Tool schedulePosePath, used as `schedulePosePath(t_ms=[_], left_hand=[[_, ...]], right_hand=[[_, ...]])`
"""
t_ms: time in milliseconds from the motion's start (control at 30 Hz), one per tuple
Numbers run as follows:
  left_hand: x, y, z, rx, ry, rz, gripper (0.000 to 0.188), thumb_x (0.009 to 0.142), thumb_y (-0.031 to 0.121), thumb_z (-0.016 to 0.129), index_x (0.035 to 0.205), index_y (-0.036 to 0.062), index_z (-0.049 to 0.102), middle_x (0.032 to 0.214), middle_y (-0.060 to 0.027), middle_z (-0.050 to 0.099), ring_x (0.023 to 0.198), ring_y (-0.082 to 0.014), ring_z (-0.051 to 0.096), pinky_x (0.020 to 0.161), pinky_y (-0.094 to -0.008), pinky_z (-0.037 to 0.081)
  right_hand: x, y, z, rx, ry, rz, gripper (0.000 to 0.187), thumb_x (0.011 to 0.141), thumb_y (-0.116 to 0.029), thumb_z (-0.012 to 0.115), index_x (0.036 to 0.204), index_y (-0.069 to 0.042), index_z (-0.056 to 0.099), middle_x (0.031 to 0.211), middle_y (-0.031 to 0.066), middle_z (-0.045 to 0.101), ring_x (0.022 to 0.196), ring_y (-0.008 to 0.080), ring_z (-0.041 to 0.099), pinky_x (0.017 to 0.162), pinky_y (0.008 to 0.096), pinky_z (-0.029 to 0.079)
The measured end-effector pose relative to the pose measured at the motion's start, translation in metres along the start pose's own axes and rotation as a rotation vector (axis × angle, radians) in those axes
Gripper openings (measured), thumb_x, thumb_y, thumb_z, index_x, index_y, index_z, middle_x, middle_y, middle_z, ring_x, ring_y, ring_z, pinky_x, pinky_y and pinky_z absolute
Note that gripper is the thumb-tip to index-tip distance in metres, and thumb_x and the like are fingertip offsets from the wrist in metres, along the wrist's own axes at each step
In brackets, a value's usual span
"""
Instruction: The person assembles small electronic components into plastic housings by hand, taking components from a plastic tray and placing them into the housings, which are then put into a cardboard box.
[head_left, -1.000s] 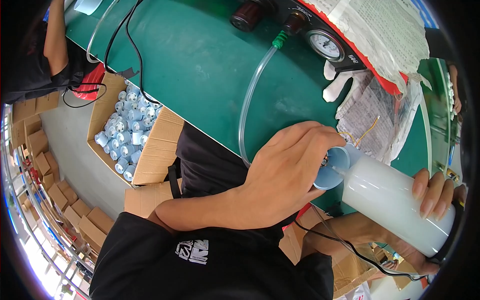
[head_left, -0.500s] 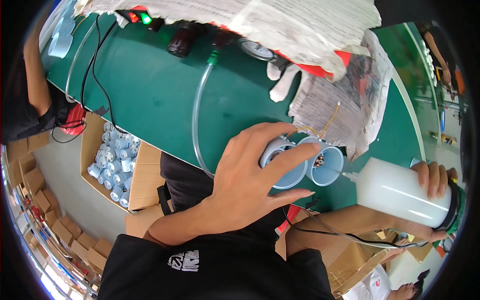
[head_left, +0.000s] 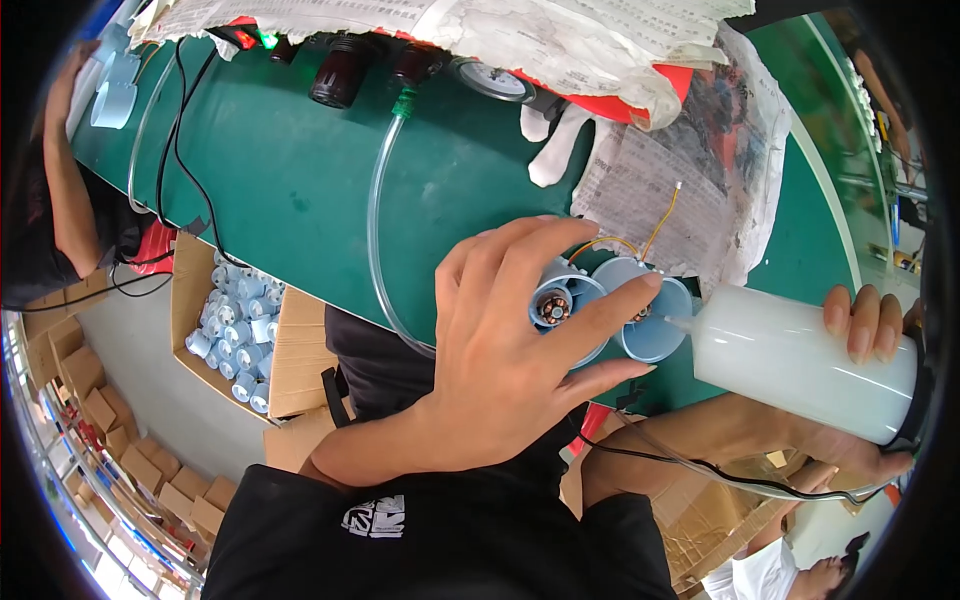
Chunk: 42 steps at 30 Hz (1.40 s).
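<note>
Two light-blue plastic housings stand side by side at the table's near edge. Inside the left housing (head_left: 590, 285) sits a copper-wound motor core (head_left: 552, 307); the core in the right housing (head_left: 668, 340) is partly covered by my index finger. My left hand (head_left: 510, 340) grips around the housings, middle finger behind and thumb in front. A large translucent dispensing syringe with white contents (head_left: 800, 360) lies tilted in my right hand (head_left: 865, 325), its fingers wrapped round the barrel. The needle tip reaches into the right housing's mouth. Thin yellow wires (head_left: 660, 220) rise behind the housings.
Behind the housings lie newspaper (head_left: 640, 205) and a white glove (head_left: 560, 150). A paper-covered machine with a gauge (head_left: 495, 80) feeds a clear hose (head_left: 375, 215). At left, a carton (head_left: 290, 350) contains several blue housings; a co-worker's arm (head_left: 70, 190) is beyond.
My right hand has brought the syringe left, so its tip now enters the right housing. My left index finger has shifted slightly right over that housing. The view has moved a little.
</note>
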<state>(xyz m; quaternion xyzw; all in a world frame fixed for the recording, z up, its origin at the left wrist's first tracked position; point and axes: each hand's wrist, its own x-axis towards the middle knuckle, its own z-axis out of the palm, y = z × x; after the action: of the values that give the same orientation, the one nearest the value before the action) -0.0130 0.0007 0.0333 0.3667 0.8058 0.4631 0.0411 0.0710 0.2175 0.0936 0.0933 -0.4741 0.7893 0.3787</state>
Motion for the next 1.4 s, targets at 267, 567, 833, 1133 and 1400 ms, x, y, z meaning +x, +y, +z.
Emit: schedulePosePath(t_ms=[267,567,833,1133,1400], left_hand=[[-0.0007,-0.0020,0.0021,-0.001,0.015,0.000,0.057,0.058,0.033,0.087,0.112,0.0219,0.073,0.121,-0.0097,0.058,0.108,-0.0282,0.055,0.090,-0.0395,0.038],[-0.0013,-0.0020,0.0012,-0.018,0.023,-0.010,0.056,0.058,0.033,0.087,0.111,0.0219,0.074,0.120,-0.0090,0.058,0.107,-0.0270,0.055,0.089,-0.0389,0.038],[-0.0013,-0.0017,0.0018,-0.013,0.027,-0.011,0.056,0.057,0.033,0.087,0.111,0.0224,0.074,0.119,-0.0089,0.058,0.107,-0.0269,0.055,0.089,-0.0384,0.037],[-0.0019,-0.0017,0.0022,-0.009,0.023,-0.017,0.056,0.057,0.033,0.087,0.111,0.0227,0.074,0.119,-0.0088,0.058,0.106,-0.0267,0.055,0.090,-0.0382,0.037],[-0.0006,-0.0019,0.0025,-0.008,0.020,-0.017,0.057,0.057,0.033,0.087,0.111,0.0223,0.074,0.119,-0.0088,0.059,0.105,-0.0269,0.054,0.090,-0.0384,0.037]], right_hand=[[-0.0007,-0.0032,-0.0014,-0.033,0.013,0.031,0.091,0.060,-0.063,0.070,0.115,0.004,0.042,0.091,0.0103,0.038,0.079,0.0212,0.040,0.074,0.0383,0.034],[-0.0024,-0.0036,-0.0005,-0.039,0.007,0.017,0.090,0.060,-0.062,0.072,0.114,0.003,0.041,0.093,0.0113,0.037,0.080,0.0219,0.040,0.076,0.0405,0.034],[-0.0013,-0.0062,-0.0027,0.002,-0.047,0.055,0.088,0.060,-0.063,0.074,0.110,0.001,0.040,0.094,0.0104,0.037,0.084,0.0215,0.041,0.079,0.0397,0.033],[-0.0034,-0.0068,-0.0056,-0.038,-0.053,0.026,0.088,0.058,-0.063,0.076,0.106,0.002,0.041,0.093,0.0099,0.037,0.083,0.0215,0.042,0.078,0.0392,0.032],[-0.0031,-0.0067,-0.0051,-0.045,-0.025,0.025,0.087,0.058,-0.063,0.076,0.104,0.002,0.041,0.093,0.0097,0.037,0.082,0.0214,0.042,0.077,0.0394,0.033]])
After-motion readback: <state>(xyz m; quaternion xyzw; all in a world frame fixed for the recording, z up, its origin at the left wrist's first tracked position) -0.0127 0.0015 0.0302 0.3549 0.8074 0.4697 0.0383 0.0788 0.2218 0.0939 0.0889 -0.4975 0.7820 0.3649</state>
